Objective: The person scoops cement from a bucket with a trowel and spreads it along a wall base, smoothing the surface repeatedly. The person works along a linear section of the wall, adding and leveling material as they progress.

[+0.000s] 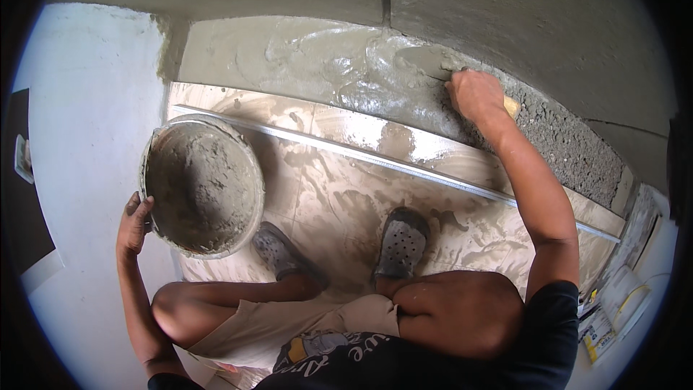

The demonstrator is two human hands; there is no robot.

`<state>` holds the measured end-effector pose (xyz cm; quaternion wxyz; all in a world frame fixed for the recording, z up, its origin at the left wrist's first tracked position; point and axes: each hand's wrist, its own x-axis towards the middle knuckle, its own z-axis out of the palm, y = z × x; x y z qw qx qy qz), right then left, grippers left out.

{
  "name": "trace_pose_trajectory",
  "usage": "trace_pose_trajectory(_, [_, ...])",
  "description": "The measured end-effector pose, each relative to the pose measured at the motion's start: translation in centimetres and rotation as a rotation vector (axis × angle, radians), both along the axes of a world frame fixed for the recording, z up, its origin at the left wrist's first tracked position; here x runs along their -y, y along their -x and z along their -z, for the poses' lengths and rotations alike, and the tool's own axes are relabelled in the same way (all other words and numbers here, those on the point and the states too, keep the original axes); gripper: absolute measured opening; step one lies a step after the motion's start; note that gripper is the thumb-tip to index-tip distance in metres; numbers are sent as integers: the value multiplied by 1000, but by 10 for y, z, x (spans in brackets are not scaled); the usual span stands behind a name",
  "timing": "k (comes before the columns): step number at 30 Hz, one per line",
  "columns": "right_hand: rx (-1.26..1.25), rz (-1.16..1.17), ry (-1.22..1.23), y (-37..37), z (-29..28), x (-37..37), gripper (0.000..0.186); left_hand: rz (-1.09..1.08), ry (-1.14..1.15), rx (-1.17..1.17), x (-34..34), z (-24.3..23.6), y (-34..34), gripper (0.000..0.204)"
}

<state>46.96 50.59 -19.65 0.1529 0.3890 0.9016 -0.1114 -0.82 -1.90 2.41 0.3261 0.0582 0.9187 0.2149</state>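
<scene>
My left hand grips the near left rim of a round mortar bucket, its thumb and fingers closed on the edge. Grey wet mortar coats the inside and lies at the bottom. In my right hand is a trowel with a yellowish handle showing behind the fist. The trowel's blade, smeared with mortar, rests on a band of wet, shiny mortar. To the right of that hand the band turns rough and crumbly.
A long metal straightedge lies across the mortar-smeared tile floor. My two clogs stand just below it. A grey wall rises behind the band, and a pale wall on the left. Packages lie at the lower right.
</scene>
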Motion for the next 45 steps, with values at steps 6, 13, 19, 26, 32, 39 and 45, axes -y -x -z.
trace_pose_trajectory(6, [-36, 59, -27, 10, -3, 8, 32, 68, -12, 86, -28, -8, -12, 66])
trace_pose_trajectory(13, [44, -11, 53, 17, -31, -5, 26, 44, -50, 83, -29, -9, -19, 55])
trace_pose_trajectory(19, [-62, -79, 36, -12, -32, -4, 33, 59, -82, 100, -22, -5, -14, 51])
trace_pose_trajectory(26, [25, 27, 105, -63, -5, -7, 34, 85, -33, 92, -24, -5, -12, 44])
trace_pose_trajectory(32, [-135, -53, -11, -28, 20, 12, 27, 67, -59, 91, -22, -5, -15, 42])
trace_pose_trajectory(39, [-310, -475, -72, 56, 61, 27, 14, 51, -32, 63, -29, -7, -24, 33])
trace_pose_trajectory(45, [-430, -523, -67, 70, 65, 15, 13, 42, 10, 56, -36, -11, -28, 32])
